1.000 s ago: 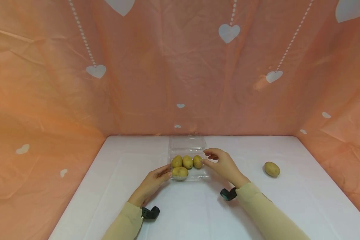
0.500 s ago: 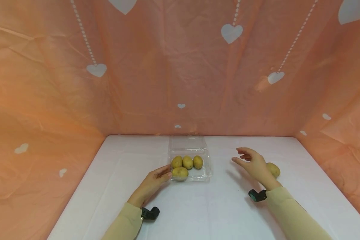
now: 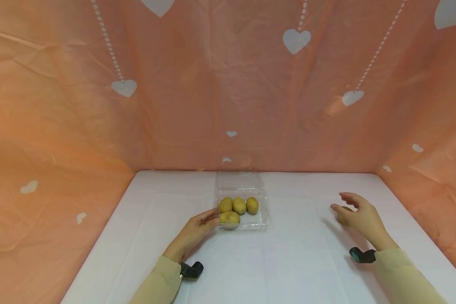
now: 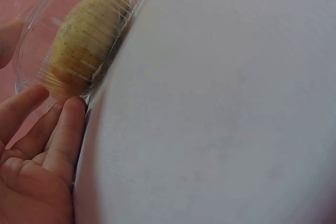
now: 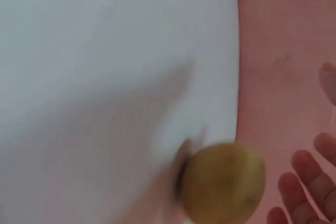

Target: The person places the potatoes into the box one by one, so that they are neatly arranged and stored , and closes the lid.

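Note:
A clear plastic clamshell box (image 3: 264, 217) stands on the white table with its lid laid back. Several potatoes (image 3: 252, 205) sit in it, three in the back row and one at the front left. My left hand (image 3: 193, 231) touches the box's left side with extended fingers. Close up in the left wrist view, those fingertips meet the clear wall (image 4: 29, 35) beside the front potato (image 4: 86, 40). On the right, my right hand (image 3: 361, 219) hovers around a lone potato (image 3: 340, 218), partly hiding it. In the right wrist view its spread fingers (image 5: 310, 187) stand apart from that potato (image 5: 223, 184).
Pink-orange cloth (image 3: 251, 101) with white hearts hangs along the back and both sides of the table (image 3: 289, 261). The raised lid (image 3: 239, 180) reaches close to the back edge. Black wrist cameras (image 3: 191, 270) stick out from both wrists.
My right hand has left the potato at the box's right side and moved right to the lone potato. The left hand has stayed at the box.

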Motion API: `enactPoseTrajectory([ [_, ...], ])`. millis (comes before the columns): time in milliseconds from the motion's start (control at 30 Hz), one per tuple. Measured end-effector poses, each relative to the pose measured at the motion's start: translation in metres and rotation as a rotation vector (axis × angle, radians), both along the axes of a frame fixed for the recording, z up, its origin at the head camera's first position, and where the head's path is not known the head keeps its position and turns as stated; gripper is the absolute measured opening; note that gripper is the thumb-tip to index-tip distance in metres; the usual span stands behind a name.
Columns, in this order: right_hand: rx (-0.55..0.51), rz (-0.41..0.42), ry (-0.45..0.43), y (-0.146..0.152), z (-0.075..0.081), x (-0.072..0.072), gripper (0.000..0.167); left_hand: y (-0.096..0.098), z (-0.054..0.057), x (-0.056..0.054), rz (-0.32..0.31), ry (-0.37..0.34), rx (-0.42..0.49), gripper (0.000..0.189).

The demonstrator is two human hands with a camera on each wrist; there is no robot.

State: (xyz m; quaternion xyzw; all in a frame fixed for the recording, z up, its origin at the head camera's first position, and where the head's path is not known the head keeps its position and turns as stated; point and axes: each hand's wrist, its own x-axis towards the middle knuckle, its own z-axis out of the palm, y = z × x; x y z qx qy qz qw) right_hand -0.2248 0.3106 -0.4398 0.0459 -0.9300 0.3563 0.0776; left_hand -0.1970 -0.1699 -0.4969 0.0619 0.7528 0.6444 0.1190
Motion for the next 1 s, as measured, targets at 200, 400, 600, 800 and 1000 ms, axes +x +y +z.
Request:
enactPoseTrajectory([
  [200,0.033,-0.001,-0.07,0.018,-0.01,0.005,0.074,0.0,-0.001,-0.001,0.004,0.005,-0.002,0.062],
  [400,0.042,0.018,-0.177,0.023,-0.02,0.007,0.084,0.002,0.001,0.0,0.033,-0.003,-0.014,0.059],
  [600,-0.042,0.01,-0.232,0.029,-0.029,0.007,0.086,0.002,0.001,0.0,0.041,-0.007,-0.016,0.06],
  [800,-0.255,0.024,-0.308,0.034,-0.04,0.003,0.08,-0.001,-0.001,-0.001,0.045,-0.006,-0.004,0.061],
  [1000,-0.332,-0.007,-0.327,0.036,-0.042,0.007,0.081,0.002,-0.002,-0.002,0.033,0.004,0.012,0.061],
])
